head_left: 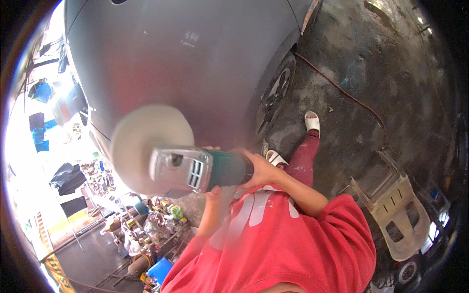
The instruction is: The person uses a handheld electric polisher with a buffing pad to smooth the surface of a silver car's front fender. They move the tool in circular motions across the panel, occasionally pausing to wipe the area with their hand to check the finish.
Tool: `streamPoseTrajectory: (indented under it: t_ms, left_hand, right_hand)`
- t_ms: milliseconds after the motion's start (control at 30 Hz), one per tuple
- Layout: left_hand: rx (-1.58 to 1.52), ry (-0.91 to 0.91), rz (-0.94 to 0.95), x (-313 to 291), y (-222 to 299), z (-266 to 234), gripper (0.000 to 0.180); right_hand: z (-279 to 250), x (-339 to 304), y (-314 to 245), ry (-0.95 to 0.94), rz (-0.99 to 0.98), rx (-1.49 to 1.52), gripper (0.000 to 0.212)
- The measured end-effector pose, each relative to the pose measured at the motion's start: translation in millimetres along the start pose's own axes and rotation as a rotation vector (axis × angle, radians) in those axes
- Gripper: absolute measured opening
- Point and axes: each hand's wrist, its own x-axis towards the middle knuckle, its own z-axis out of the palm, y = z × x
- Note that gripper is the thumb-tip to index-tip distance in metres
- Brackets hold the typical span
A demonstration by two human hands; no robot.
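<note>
A polisher (217, 168) with a green and dark body and a silver metal head is held in front of my red shirt. Its round cream pad (151, 132) looks smeared, over the side of a dark grey car (195, 63); whether the pad touches the panel I cannot tell. My left hand (213, 193) is wrapped round the body just behind the metal head, partly hidden by it. Farther back, my right hand (263, 168) closes on the rear grip. Reddish reflections and a few pale marks show on the car's panel.
The car's wheel (276, 93) is right of the polisher. A reddish hose (342, 90) runs across the dark floor. At the lower right stands a worn plastic chair (395, 215). Piled bottles and cans (146, 227) crowd the lower left, near a blue container (160, 270).
</note>
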Motion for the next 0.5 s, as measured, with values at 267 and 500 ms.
streamPoseTrajectory:
  t_ms: [267, 500]
  left_hand:
    - [0.500, -0.062, -0.372, -36, -105, 16, 0.091]
    - [0.508, -0.194, -0.317, 115, -146, 197, 0.110]
  right_hand:
    - [-36, -54, 120, 0.288, 0.084, 0.103, 0.107]
    - [-146, -48, 120, 0.551, 0.241, 0.649, 0.056]
